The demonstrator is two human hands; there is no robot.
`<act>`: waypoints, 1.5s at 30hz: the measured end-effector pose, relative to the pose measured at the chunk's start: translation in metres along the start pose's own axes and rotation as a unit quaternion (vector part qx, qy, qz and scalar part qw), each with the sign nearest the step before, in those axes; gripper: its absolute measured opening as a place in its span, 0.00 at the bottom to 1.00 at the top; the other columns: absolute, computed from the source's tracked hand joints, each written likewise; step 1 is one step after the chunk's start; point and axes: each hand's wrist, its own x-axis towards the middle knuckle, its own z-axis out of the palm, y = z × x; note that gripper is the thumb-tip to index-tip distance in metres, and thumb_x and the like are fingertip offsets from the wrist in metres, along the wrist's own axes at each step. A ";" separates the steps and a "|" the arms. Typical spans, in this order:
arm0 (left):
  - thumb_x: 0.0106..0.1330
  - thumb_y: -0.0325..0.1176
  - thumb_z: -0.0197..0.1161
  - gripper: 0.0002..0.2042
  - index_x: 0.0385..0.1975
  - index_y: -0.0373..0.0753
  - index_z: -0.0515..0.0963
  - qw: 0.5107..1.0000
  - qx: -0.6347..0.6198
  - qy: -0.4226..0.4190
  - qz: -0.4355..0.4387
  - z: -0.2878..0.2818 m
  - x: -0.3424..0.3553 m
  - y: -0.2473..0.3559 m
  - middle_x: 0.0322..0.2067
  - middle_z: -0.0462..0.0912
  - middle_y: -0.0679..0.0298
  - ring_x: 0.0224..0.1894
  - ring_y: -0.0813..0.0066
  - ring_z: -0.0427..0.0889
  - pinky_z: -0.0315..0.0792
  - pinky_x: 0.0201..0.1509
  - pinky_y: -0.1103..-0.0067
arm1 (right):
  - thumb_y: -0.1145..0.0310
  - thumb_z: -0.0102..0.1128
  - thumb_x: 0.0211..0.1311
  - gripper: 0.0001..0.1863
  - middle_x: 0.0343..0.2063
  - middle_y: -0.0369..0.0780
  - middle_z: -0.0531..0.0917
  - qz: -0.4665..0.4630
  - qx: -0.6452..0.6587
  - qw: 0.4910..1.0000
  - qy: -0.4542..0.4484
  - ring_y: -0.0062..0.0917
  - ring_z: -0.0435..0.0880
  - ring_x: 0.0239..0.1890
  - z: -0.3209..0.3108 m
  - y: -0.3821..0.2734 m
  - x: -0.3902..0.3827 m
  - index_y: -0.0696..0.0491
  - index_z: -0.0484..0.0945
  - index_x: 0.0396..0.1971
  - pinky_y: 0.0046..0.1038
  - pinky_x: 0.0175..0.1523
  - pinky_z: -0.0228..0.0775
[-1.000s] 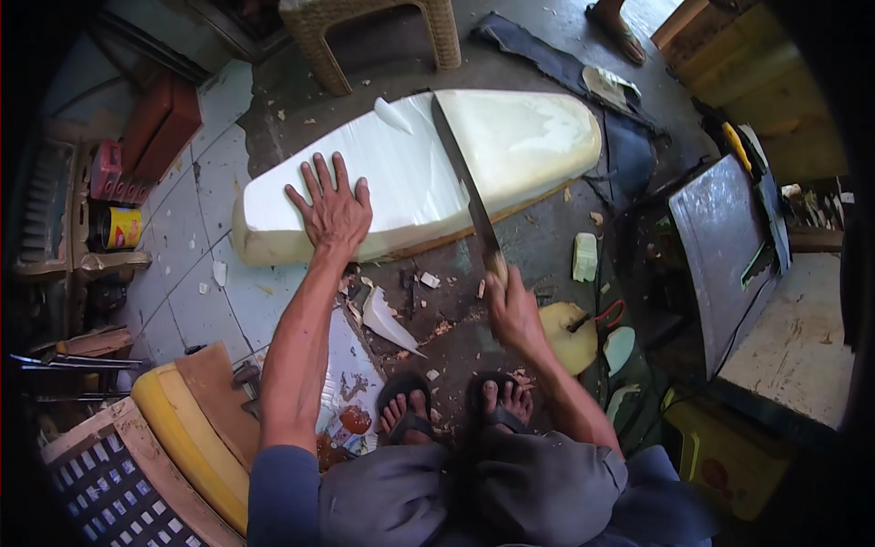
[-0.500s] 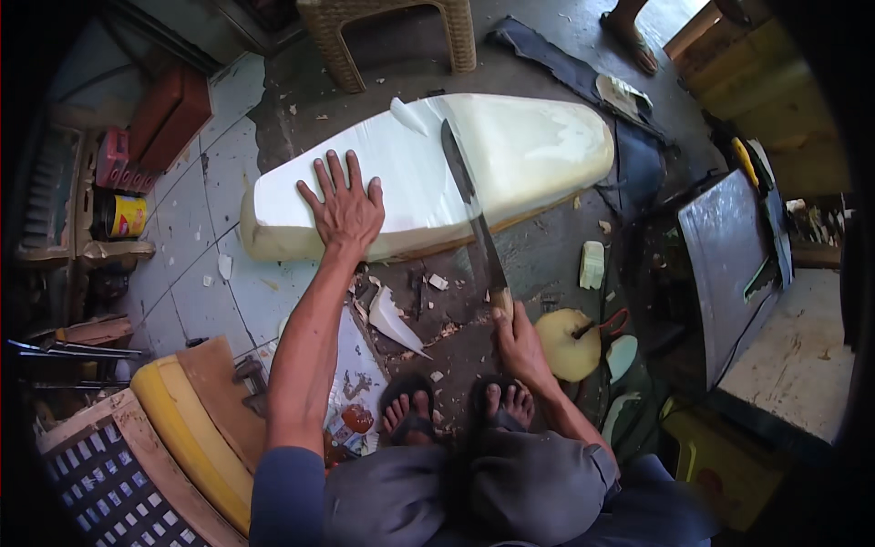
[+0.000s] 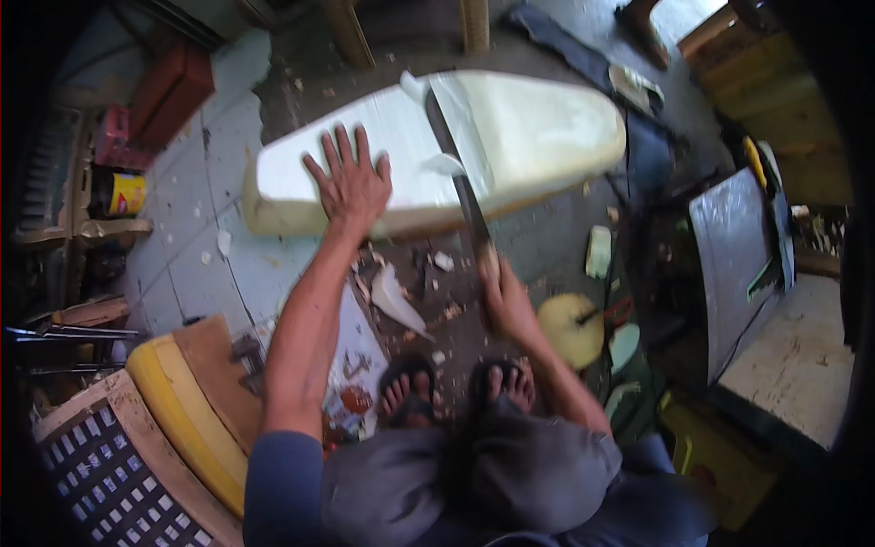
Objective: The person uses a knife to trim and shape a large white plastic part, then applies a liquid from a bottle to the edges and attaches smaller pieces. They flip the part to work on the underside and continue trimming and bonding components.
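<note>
While the foam block (image 3: 510, 137) lies on the floor (image 3: 542, 242) ahead of the feet (image 3: 406, 387), a knife (image 3: 470, 210) crosses its top, with a curled shaving (image 3: 444, 164) against it. Containers: yellow jar (image 3: 128, 194) at left, contents can't tell; yellow crate (image 3: 729, 456) lower right, contents unclear too. Floor part pale tile, part dark, littered with scraps (image 3: 398, 305). Stool (image 3: 350, 36) at top edge, cut off; another person's foot (image 3: 647, 35) top right. Block is under left hand (image 3: 355, 187), spread flat on its left part, and beyond right hand (image 3: 506, 296), which is clamped on the knife. Hands apart.
</note>
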 end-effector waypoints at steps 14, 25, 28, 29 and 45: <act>0.79 0.55 0.38 0.34 0.79 0.44 0.54 1.000 -0.003 -0.022 -0.016 -0.002 0.004 -0.003 0.80 0.49 0.50 0.82 0.46 0.42 0.28 0.78 0.38 | 0.47 0.47 0.80 0.29 0.40 0.55 0.84 -0.018 0.008 0.999 -0.051 0.43 0.87 0.44 0.011 0.013 0.010 0.60 0.71 0.60 0.42 0.52 0.76; 0.78 0.55 0.39 0.34 0.79 0.43 0.54 0.999 -0.014 -0.028 -0.008 0.003 -0.006 -0.004 0.80 0.48 0.50 0.82 0.44 0.42 0.29 0.78 0.38 | 0.48 0.46 0.80 0.30 0.40 0.45 0.84 0.086 0.073 0.987 -0.113 0.27 0.84 0.41 0.020 -0.016 0.004 0.56 0.68 0.69 0.34 0.52 0.75; 0.78 0.55 0.39 0.34 0.79 0.43 0.55 1.000 -0.018 -0.018 -0.018 0.004 -0.004 -0.006 0.80 0.49 0.49 0.82 0.44 0.42 0.27 0.78 0.37 | 0.48 0.47 0.81 0.27 0.31 0.42 0.82 -0.002 0.102 0.992 -0.068 0.27 0.83 0.32 0.030 0.018 -0.042 0.58 0.70 0.62 0.34 0.42 0.77; 0.79 0.55 0.38 0.34 0.79 0.43 0.55 1.000 -0.015 -0.011 -0.016 0.002 0.001 -0.004 0.80 0.49 0.49 0.82 0.44 0.42 0.27 0.78 0.37 | 0.49 0.47 0.81 0.26 0.29 0.41 0.81 -0.017 0.084 0.995 -0.043 0.25 0.81 0.29 0.034 0.017 -0.037 0.58 0.71 0.59 0.32 0.38 0.76; 0.77 0.53 0.41 0.34 0.79 0.41 0.55 0.997 -0.075 -0.013 -0.027 0.010 0.003 -0.015 0.80 0.48 0.49 0.82 0.43 0.40 0.25 0.77 0.37 | 0.47 0.47 0.79 0.30 0.45 0.52 0.84 -0.022 0.074 0.993 -0.086 0.37 0.85 0.50 0.056 0.036 -0.031 0.57 0.70 0.65 0.39 0.57 0.74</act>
